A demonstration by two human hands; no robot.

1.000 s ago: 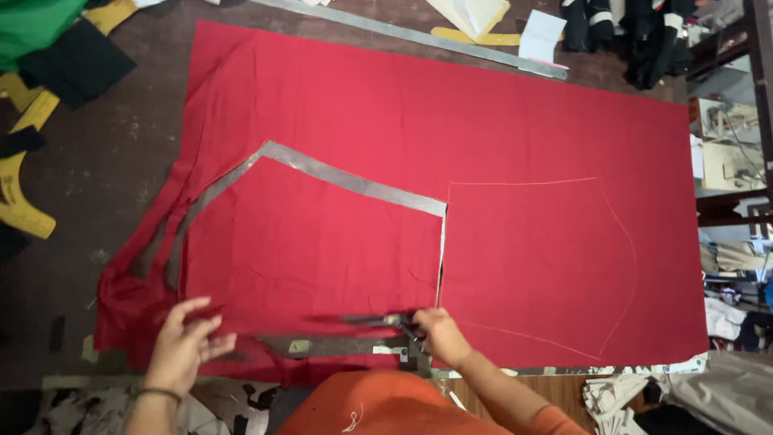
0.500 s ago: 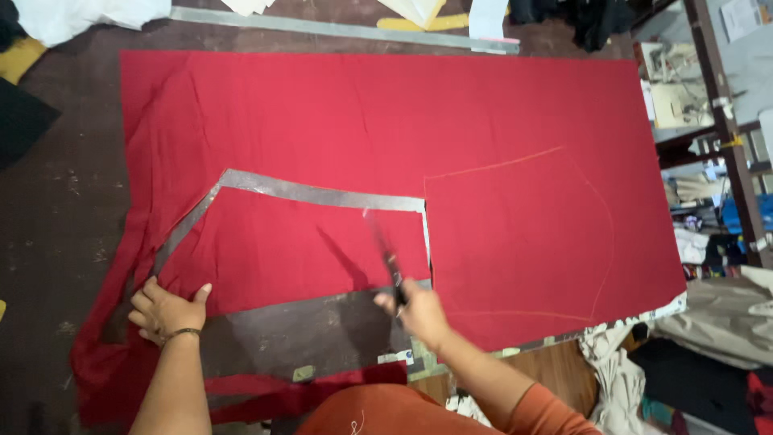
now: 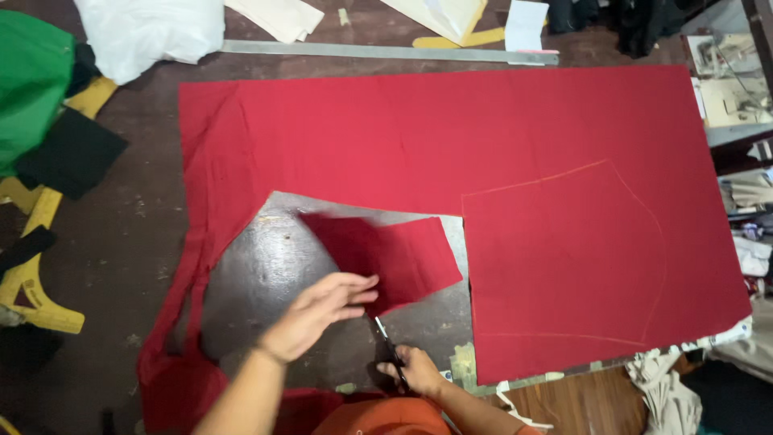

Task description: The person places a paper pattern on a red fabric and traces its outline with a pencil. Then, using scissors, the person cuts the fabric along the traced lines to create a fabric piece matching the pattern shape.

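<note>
A large red cloth (image 3: 451,137) lies spread on a dark worktable (image 3: 274,266), with a chalk outline drawn on its right part. A cut-out red piece (image 3: 394,254) lies folded in the bare gap left in the cloth. My left hand (image 3: 318,310) rests flat, fingers spread, on the lower edge of that piece. My right hand (image 3: 419,370) grips black-handled scissors (image 3: 388,345) just below it, blades pointing up towards the piece.
A long metal ruler (image 3: 386,53) lies beyond the cloth's far edge. White cloth (image 3: 153,28), paper patterns (image 3: 278,16), green fabric (image 3: 28,84), black fabric (image 3: 68,153) and yellow curved rulers (image 3: 36,266) lie at the left. Shelves and cloth scraps (image 3: 741,201) stand at the right.
The cut-out red piece has been lifted and folded over to the right, baring the table under it. My left hand moved right onto it; the scissors moved down and back.
</note>
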